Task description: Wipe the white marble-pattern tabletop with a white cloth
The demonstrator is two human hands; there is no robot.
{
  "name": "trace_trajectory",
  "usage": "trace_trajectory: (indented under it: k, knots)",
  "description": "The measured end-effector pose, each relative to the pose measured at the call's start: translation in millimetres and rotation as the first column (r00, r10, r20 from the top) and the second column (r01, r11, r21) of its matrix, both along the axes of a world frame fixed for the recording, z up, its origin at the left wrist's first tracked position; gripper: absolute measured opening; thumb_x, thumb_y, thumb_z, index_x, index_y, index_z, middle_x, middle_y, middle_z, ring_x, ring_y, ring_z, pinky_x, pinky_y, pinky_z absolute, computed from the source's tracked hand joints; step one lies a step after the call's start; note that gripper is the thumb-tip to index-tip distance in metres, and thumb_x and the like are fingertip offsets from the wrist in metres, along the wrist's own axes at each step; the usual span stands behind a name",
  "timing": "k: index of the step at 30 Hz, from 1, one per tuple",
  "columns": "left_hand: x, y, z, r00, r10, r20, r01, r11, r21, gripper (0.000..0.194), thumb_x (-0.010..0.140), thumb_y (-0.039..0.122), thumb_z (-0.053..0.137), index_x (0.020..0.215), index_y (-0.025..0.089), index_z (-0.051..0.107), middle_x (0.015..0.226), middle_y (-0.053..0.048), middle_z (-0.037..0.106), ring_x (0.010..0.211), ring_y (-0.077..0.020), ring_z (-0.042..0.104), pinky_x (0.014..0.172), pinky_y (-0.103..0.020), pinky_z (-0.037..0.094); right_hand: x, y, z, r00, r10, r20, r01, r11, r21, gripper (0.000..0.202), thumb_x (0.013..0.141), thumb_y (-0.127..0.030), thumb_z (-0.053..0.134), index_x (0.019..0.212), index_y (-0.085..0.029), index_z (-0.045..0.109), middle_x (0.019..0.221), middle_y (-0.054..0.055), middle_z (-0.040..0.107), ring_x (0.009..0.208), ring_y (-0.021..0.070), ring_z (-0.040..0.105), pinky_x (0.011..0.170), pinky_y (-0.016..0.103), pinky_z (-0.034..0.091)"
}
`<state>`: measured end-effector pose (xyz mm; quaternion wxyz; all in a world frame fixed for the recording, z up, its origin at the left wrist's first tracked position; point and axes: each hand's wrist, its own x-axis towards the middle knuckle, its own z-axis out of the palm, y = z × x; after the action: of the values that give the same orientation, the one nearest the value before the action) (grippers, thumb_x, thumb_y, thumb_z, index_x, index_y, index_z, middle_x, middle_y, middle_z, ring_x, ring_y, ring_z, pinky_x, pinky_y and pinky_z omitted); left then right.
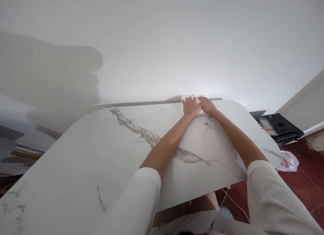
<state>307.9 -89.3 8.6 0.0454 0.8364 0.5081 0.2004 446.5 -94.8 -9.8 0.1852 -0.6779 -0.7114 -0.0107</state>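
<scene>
White cloth point(204, 112) is at the far edge of the marbled surface point(131, 154), right of center, right near the wall point(162, 53). L hand point(191, 107) & R hand point(208, 106) both pressing down on it, side by side, fingers out toward the wall tbh. Black case point(283, 127) sits off to the right.

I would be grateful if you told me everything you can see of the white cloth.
The cloth is white, soft-looking and slightly rumpled, apparently fabric. It lies on the marble-patterned tabletop at the far edge, beside the wall. The left hand and right hand rest on it, hiding much of it, so whether it is folded is unclear.
</scene>
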Motion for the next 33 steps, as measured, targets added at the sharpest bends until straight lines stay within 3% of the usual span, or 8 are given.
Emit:
trace_trajectory:
  k: [8,14,33]
  knots:
    - [28,-6,0.0,1.000,-0.009,0.000,0.009,1.000,0.017,0.040,0.093,0.031,0.035,0.123,0.018,0.056,0.132,-0.016,0.058,0.128,-0.0322,0.045,0.110,-0.051,0.029,29,-6,2.6,0.999,0.000,-0.053,0.000,1.000,-0.010,0.052,0.095,-0.022,0.028,0.140,-0.012,0.052,0.150,0.011,0.050,0.140,0.0250,0.042,0.119,0.045,0.031]
    - [25,-15,1.7,0.999,-0.047,-0.017,0.047,0.999,-0.001,0.043,0.092,0.031,0.033,0.127,0.019,0.054,0.137,-0.014,0.055,0.131,-0.0315,0.042,0.112,-0.050,0.028,23,-20,4.3,0.998,-0.046,-0.042,0.046,0.999,-0.012,0.053,0.095,-0.022,0.028,0.141,-0.013,0.050,0.152,0.010,0.047,0.141,0.0280,0.039,0.119,0.049,0.031]
    - [0,-102,3.9,0.997,-0.043,-0.061,0.039,0.998,-0.059,0.046,0.094,0.032,0.029,0.135,0.019,0.047,0.147,-0.016,0.046,0.140,-0.0343,0.033,0.110,-0.054,0.030,7,-103,-2.5,0.999,0.037,-0.030,-0.038,0.999,-0.022,0.053,0.099,-0.031,0.026,0.146,-0.013,0.044,0.156,0.011,0.041,0.145,0.0286,0.033,0.121,0.047,0.026]
